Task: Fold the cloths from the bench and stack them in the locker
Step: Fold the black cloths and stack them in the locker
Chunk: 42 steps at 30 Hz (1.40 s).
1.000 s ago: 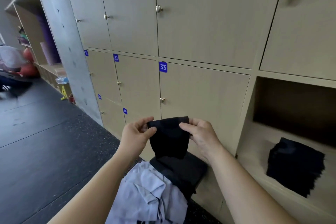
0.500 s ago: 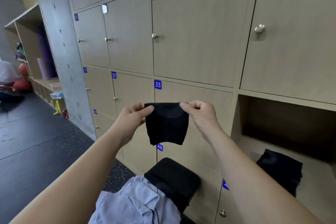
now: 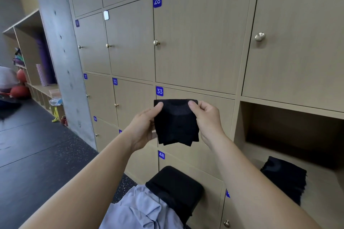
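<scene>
A cloth (image 3: 176, 122) hangs between the left hand (image 3: 143, 126) and right hand (image 3: 206, 117), in front of the locker doors (image 3: 195, 46). To the right is the open locker (image 3: 290, 132), with a stack of cloths (image 3: 284, 178) on its floor. Below the hands sits the tabletop (image 3: 178, 178), with a crumpled heap (image 3: 141, 210) at its near left.

A person's two arms are seen from their own viewpoint, both bare from the wrist to the lower edge of the view. The left hand (image 3: 143, 126) and right hand (image 3: 206, 118) are bare as well.
</scene>
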Tool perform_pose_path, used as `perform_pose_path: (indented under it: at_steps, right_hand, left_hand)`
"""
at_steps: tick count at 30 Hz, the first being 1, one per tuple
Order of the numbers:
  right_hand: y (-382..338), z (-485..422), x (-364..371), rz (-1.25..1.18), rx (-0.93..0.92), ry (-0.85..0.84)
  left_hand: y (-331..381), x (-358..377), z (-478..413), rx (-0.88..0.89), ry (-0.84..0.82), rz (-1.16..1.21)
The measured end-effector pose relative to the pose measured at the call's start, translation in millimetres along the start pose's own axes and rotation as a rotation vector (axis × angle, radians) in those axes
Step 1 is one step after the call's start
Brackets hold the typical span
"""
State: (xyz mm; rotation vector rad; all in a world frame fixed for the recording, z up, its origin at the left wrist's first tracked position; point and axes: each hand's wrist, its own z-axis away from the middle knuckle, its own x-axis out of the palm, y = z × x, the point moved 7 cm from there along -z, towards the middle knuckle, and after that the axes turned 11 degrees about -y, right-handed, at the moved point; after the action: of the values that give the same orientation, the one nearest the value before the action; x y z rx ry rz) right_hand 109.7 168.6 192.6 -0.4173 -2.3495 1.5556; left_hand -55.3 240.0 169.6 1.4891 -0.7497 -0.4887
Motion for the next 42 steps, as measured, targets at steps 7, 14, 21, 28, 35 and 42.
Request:
perform_pose_path:
  at_steps: [7,14,21,28,35,42]
  right_hand:
    - [4.2,0.9,-10.4,-0.073,-0.027,0.108]
    - [16.8,7.4,-34.0,-0.07,0.077,0.077]
    - [19.1,19.8,-25.4,0.156,0.276,-0.277]
    - [24.6,20.1,-51.8,0.164,0.149,0.062]
    - [33.8,33.4,-71.6,0.175,0.088,0.171]
    - [44.5,52.8,-118.3,0.183,0.084,0.306]
  left_hand:
    - [-38.2,10.8,-4.0,-0.136,0.013,-0.036]
    - [-13.7,-4.6,-10.3,0.053,0.084,-0.052]
    - [-8.9,11.3,-13.1,0.003,-0.071,-0.079]
    - [-36.5,31.1,-15.9,0.009,0.037,-0.043]
    - [-58.3,52.8,-24.1,-0.042,0.151,-0.09]
    - [-70.0,77.1,-36.8,-0.005,0.174,-0.172]
